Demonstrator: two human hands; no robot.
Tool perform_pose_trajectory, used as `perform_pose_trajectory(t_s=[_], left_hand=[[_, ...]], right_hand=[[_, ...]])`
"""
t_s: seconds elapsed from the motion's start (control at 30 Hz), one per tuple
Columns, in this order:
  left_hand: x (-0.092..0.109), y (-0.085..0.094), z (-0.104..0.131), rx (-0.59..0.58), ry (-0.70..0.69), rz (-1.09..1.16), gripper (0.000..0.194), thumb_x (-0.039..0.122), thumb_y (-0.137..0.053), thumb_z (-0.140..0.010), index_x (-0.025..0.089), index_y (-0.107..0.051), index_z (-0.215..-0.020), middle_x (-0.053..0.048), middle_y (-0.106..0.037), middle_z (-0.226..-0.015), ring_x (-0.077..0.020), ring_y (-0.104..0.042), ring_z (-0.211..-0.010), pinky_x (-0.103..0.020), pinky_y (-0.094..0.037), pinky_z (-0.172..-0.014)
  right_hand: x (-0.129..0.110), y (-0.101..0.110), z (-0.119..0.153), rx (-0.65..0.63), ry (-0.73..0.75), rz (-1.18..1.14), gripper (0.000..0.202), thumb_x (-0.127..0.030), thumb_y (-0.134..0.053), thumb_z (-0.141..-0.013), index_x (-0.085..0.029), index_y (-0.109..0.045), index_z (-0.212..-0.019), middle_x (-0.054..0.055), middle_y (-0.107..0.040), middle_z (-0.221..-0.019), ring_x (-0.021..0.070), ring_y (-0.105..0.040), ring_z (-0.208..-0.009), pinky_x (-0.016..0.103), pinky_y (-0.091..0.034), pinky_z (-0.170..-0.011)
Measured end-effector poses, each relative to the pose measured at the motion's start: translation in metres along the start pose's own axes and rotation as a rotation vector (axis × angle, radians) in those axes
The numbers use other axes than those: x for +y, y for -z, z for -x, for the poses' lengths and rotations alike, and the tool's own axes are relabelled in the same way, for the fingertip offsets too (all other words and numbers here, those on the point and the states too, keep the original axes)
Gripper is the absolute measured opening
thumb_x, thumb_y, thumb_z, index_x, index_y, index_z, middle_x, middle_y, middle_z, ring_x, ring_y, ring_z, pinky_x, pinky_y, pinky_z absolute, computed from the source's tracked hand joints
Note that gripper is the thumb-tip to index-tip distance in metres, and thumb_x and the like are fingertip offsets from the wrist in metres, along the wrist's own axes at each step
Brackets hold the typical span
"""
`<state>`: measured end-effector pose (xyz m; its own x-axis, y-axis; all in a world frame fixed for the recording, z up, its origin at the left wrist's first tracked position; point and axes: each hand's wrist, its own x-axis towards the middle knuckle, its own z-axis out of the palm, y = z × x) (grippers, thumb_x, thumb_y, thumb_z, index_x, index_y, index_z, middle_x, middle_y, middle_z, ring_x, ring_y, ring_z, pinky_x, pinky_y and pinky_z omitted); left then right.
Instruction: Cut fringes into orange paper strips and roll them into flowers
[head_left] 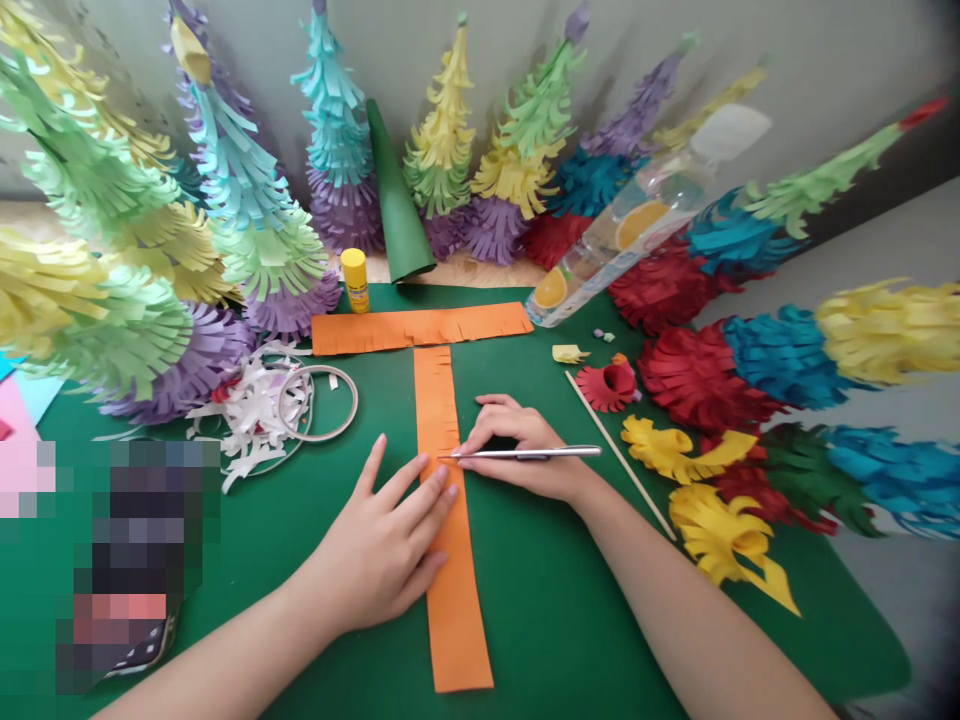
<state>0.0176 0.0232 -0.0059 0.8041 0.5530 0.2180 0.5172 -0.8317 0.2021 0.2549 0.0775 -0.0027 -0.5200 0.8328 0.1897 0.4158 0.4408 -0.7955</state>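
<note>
An orange paper strip [459,640] runs lengthwise toward me on the green table, with short slits along the upper part of its right edge. My left hand [390,535] lies flat on it, fingers spread and pressing on the paper. In the closed fingers of my right hand [525,450] is a slim silver craft knife [555,453], its tip touching the strip just above my left fingertips. Beyond the strip's far end, a second orange paper strip [360,333] lies crosswise, with slits along its lower edge.
Fringed paper trees [337,130] ring the back and sides. Left are a tape roll [356,405], white paper scraps [262,405] and a blurred dark object [142,560]. A glue stick [355,280], green paper cone [401,210], bottle [622,230], thin stick [622,455] and yellow curled paper [720,530] stand or lie around.
</note>
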Motion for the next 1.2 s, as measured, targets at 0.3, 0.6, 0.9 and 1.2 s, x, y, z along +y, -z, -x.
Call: perform_pose_trajectory(t_s=[0.3,0.6,0.9,1.2], left_hand=[[0.0,-0.0003,-0.001,0.007,0.006,0.01,0.047,0.038,-0.042,-0.095,0.015,-0.049,-0.136,-0.005,-0.054,-0.137,-0.0272,-0.044,-0.128,-0.055,0.003,-0.118],[0.0009,-0.0006,-0.0005,0.015,0.013,0.013,0.048,0.038,-0.043,-0.095,0.015,-0.05,-0.136,-0.006,-0.054,-0.138,-0.0267,-0.045,-0.128,-0.055,0.002,-0.118],[0.0012,-0.0008,-0.0007,0.018,0.013,0.007,0.048,0.037,-0.043,-0.094,0.015,-0.048,-0.137,-0.008,-0.053,-0.137,-0.0268,-0.046,-0.127,-0.056,0.001,-0.117],[0.0015,0.0,-0.0011,0.018,0.014,-0.003,0.049,0.038,-0.047,-0.093,0.015,-0.049,-0.136,-0.008,-0.055,-0.136,-0.026,-0.047,-0.126,-0.055,0.001,-0.118]], right_hand=[[-0.0004,0.0002,-0.0004,-0.001,-0.004,0.002,0.005,-0.025,-0.072,-0.08,-0.021,-0.068,-0.078,-0.002,-0.072,-0.072,0.0126,-0.064,-0.064,0.045,-0.04,-0.1],[-0.0023,-0.0006,0.0001,0.006,0.021,0.045,0.007,-0.025,-0.069,-0.081,-0.022,-0.066,-0.076,-0.002,-0.071,-0.07,0.0132,-0.064,-0.064,0.046,-0.042,-0.099],[-0.009,-0.0003,0.0006,-0.002,0.015,0.105,0.007,-0.024,-0.067,-0.082,-0.022,-0.066,-0.075,-0.002,-0.069,-0.068,0.0139,-0.064,-0.064,0.047,-0.042,-0.099],[-0.0063,0.0005,0.0003,-0.002,0.031,0.1,0.005,-0.024,-0.069,-0.081,-0.023,-0.068,-0.077,-0.002,-0.072,-0.069,0.0133,-0.065,-0.064,0.046,-0.04,-0.1]])
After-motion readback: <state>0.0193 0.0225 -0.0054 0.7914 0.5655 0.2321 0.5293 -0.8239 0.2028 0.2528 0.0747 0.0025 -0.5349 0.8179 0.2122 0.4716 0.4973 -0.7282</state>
